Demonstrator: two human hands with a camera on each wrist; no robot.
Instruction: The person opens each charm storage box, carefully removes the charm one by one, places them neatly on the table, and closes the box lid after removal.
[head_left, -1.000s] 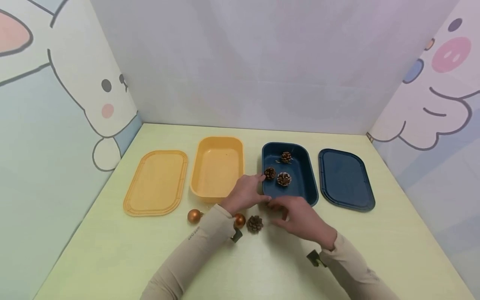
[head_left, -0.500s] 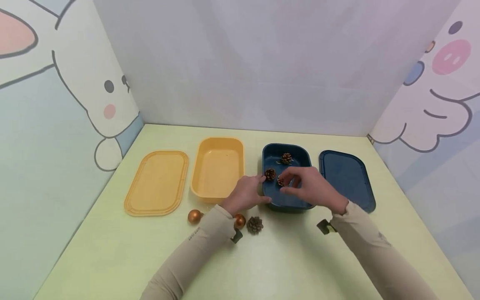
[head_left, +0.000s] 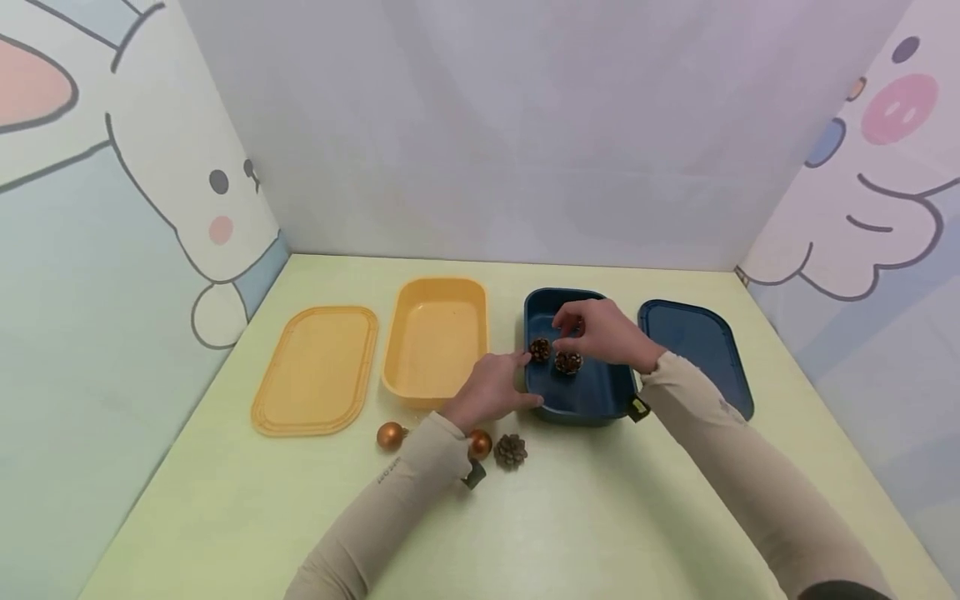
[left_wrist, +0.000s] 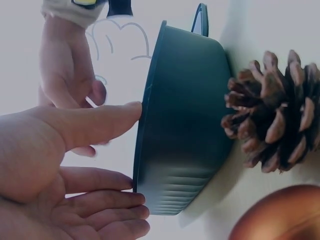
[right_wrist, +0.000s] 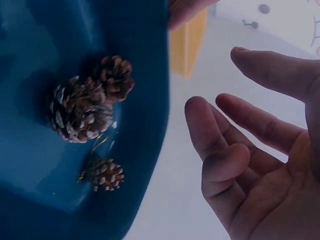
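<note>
My left hand [head_left: 491,385] reaches to the left side of the dark blue box [head_left: 588,396]; its thumb and extended fingers touch the rim. Over the box hovers my right hand [head_left: 606,333], fingers loosely bent, with nothing between them in the right wrist view. Inside the box lie two pine cones, one near the left wall [head_left: 539,349] and a frosted one [head_left: 568,362] beside it. A smaller pine cone [right_wrist: 105,174] with a gold string shows in the right wrist view; the right hand covers it in the head view.
On the table before the box lie another pine cone [head_left: 510,451] and two copper ball ornaments, one [head_left: 480,444] partly behind the left sleeve, the other [head_left: 391,436] further left. A yellow box [head_left: 437,342], a yellow lid [head_left: 315,371] and a blue lid [head_left: 697,350] lie around.
The right hand has gone from the box's front edge up over the box and toward its back. My left hand has kept its place at the rim.
</note>
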